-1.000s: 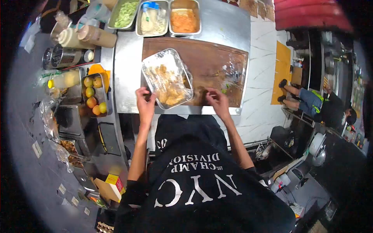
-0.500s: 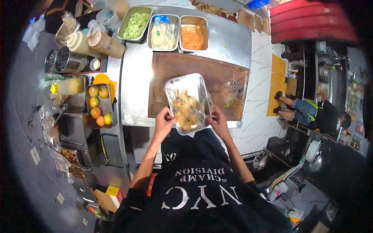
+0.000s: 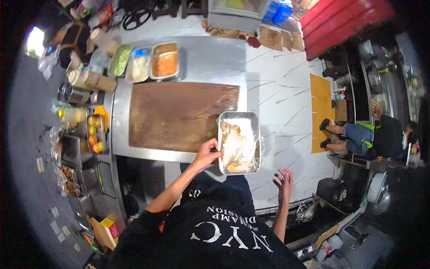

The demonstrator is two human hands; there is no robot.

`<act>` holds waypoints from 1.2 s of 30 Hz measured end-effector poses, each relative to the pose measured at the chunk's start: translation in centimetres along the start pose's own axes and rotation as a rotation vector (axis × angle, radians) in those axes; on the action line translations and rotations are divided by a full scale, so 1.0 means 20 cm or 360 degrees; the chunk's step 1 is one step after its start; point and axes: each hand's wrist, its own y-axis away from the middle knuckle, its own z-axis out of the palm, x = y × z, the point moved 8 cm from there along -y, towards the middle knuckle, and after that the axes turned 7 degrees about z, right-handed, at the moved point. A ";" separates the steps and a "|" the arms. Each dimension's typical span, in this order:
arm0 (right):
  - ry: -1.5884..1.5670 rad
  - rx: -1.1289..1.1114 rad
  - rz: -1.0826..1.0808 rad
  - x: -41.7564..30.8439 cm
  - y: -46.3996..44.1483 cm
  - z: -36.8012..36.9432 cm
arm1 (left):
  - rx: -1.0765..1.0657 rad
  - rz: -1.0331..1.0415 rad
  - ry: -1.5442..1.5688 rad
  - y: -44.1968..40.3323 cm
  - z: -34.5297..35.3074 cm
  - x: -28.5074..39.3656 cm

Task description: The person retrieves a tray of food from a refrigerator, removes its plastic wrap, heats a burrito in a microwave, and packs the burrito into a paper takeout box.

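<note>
A metal tray [image 3: 239, 148] of brownish food under shiny clear wrap hangs past the right front corner of the steel table. The fingers of my left hand [image 3: 209, 154] pinch its left rim. My right hand [image 3: 284, 181] is off the tray, to its lower right, with its fingers apart and nothing in them. Left of the tray lies the brown cutting board [image 3: 179, 114] on the steel table [image 3: 201, 54].
Metal containers of green shreds [image 3: 120, 60], white food [image 3: 139, 67] and orange food [image 3: 165, 64] stand at the table's back. Fruit [image 3: 93, 134] and bottles [image 3: 98, 81] are on the left. Another person [image 3: 358, 134] stands at the far right counter.
The tray has moved right, off the board and past the table's edge, in my left hand. My right hand has let go of it and moved away to the right. The view has shifted.
</note>
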 end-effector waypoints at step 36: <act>0.2003 -0.0772 -0.1734 -1.15 -1.36 0.38 | 0.0449 0.0408 0.0057 -1.42 0.98 0.34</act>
